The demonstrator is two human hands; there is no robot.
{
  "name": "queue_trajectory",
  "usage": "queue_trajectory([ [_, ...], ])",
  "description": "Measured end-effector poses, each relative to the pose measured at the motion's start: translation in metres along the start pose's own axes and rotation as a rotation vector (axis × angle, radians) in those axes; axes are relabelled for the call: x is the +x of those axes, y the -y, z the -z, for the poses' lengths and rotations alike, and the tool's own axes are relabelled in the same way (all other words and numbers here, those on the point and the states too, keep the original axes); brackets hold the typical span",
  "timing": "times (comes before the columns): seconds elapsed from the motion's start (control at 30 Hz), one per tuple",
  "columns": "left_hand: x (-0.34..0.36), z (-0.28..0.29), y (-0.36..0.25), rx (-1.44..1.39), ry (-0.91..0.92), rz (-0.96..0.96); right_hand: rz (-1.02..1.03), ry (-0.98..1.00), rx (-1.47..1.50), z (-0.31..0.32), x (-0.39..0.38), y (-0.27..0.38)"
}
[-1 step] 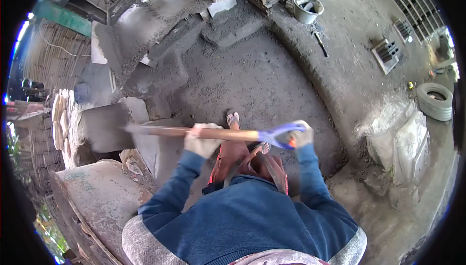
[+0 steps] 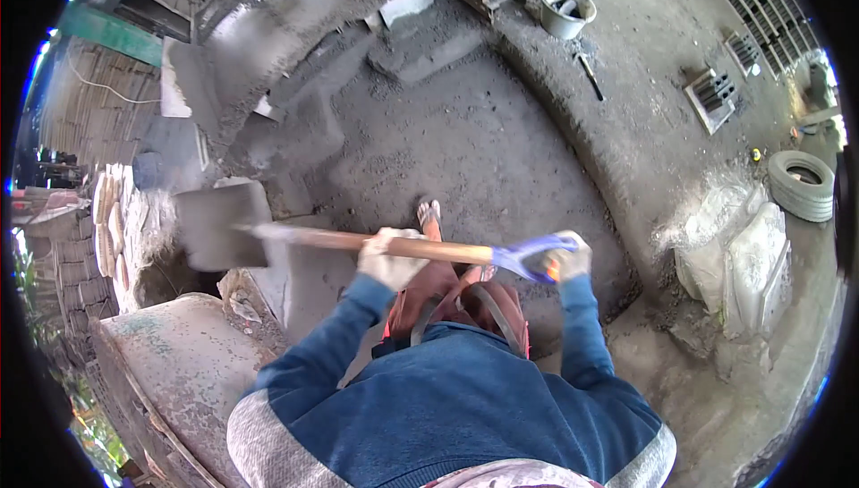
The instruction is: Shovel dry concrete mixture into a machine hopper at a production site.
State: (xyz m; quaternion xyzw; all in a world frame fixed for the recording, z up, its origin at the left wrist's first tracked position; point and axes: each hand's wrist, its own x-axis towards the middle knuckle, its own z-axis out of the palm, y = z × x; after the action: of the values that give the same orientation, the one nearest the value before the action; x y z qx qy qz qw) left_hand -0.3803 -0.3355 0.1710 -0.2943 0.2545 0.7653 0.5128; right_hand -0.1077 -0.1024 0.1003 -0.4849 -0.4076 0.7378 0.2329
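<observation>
Grey sand pile (image 2: 465,130) spreads ahead of the drum (image 2: 179,372) at lower left. Over the drum's edge hangs the shovel (image 2: 268,236), blade leftmost; left grip (image 2: 389,260) clamps mid-shaft, right grip (image 2: 565,257) clamps the blue handle.

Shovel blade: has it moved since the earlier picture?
No clear move. The shovel blade lies just as far left of the sandalled foot as before, with the left hand and right hand gripping the handle as before.
</observation>
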Motion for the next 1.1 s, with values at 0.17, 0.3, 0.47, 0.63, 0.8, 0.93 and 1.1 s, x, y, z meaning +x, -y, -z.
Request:
queue_trajectory([
  [0.17,0.151,0.086,0.113,-0.125,-0.403,0.335,-0.205,-0.397,-0.295,0.05,-0.091,0.011],
  [0.3,0.25,0.147,0.158,0.277,-0.452,0.488,-0.333,-0.622,-0.291,-0.009,-0.116,-0.017],
  [0.47,0.303,0.144,0.15,0.549,-0.508,0.428,-0.4,-0.813,-0.111,-0.061,-0.078,-0.048],
  [0.63,0.352,0.102,0.063,0.397,-0.397,0.402,-0.37,-0.662,0.056,-0.129,0.018,-0.036],
  [0.8,0.405,0.055,-0.03,0.319,-0.358,0.323,-0.327,-0.455,-0.206,-0.199,0.122,-0.036],
  [0.93,0.444,0.052,-0.118,0.359,-0.381,0.242,-0.302,-0.347,-0.086,-0.273,0.174,-0.053],
  [1.1,0.463,0.028,-0.141,0.461,-0.434,0.254,-0.29,-0.377,0.016,-0.308,0.217,-0.096],
])
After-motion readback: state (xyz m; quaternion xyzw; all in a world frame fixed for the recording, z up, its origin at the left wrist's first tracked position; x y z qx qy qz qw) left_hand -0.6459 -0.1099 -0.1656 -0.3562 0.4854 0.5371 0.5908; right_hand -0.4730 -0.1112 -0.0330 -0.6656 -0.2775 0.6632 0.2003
